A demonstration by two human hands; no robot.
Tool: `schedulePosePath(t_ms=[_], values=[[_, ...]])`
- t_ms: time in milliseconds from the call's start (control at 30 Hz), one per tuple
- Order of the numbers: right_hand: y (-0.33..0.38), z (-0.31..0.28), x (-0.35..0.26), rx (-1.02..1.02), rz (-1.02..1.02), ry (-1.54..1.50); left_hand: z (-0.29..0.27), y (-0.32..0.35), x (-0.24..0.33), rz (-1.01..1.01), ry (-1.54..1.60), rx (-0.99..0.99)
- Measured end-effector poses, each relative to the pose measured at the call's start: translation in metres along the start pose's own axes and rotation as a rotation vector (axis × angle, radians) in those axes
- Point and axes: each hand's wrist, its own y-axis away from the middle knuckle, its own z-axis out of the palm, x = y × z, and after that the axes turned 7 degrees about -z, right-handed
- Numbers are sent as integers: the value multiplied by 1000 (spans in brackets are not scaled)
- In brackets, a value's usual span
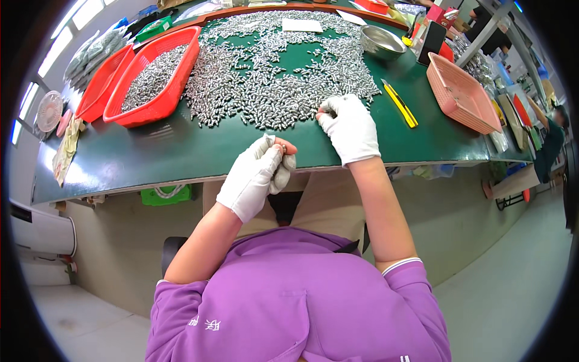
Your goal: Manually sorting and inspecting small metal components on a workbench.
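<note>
- Centre: left gloved hand [253, 178] pinching a metal piece [284, 148]
- Centre: right gloved hand [351, 130] beside spread metal pieces [280, 102]
- Upper left: filled red basket [175, 87]
- Upper right: yellow utility knife [399, 104]

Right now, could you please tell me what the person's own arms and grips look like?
The left grip and right grip wear white fabric gloves ending at the wrist, each leaving at least one fingertip bare; the left glove looks greyish at its fingers. The forearms are bare below short purple sleeves with white trim at the edges.
</note>
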Motion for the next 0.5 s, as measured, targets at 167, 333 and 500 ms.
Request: schedulePosePath(t_ms=[167,333,500], values=[[-1,2,2,-23,-20,35,-1,-1,0,-16,44,-18],[0,-1,-2,-32,-44,10,-2,-2,-1,-17,79,-13],[0,3,2,-18,-83,-7,-4,-4,-1,-30,128,-58]])
